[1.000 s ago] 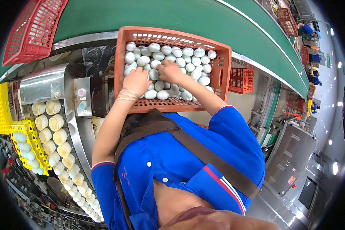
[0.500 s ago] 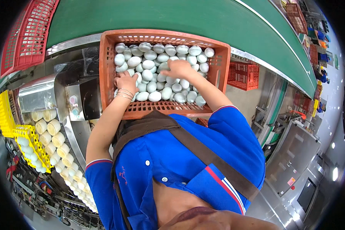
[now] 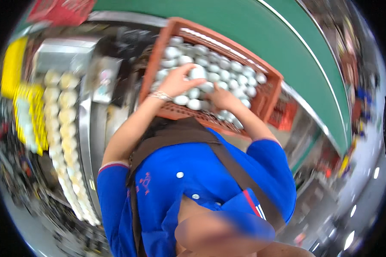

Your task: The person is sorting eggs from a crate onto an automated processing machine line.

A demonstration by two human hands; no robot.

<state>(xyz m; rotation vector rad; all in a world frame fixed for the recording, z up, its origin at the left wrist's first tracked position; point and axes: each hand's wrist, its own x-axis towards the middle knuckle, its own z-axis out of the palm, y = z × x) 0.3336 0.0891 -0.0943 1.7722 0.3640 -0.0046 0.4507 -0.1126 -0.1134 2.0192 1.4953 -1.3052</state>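
An orange plastic crate (image 3: 155, 60) in front of me holds many pale blue-green and whitish eggs (image 3: 236, 66), lying loose. Over its left half, my left hand (image 3: 179, 82) has thumb and fingers curved around a whitish egg (image 3: 197, 73). Beside it, my right hand (image 3: 224, 98) reaches down among the eggs with the index finger near another egg (image 3: 207, 87). Its remaining fingers are blurred and partly hidden, so I cannot make out a grip. Some crate floor or wall shows at the right end.
A green conveyor belt (image 3: 227, 19) runs behind the crate. To the left are a roller track (image 3: 67, 115) with cream rollers, yellow egg trays (image 3: 38, 115) and a metal machine housing (image 3: 64, 55). A red crate (image 3: 283, 115) stands low at the right.
My view has turned, so the crate appears tilted and farther right. My left hand has lifted from the eggs with one in its fingers; my right hand has moved nearer the crate's front side.
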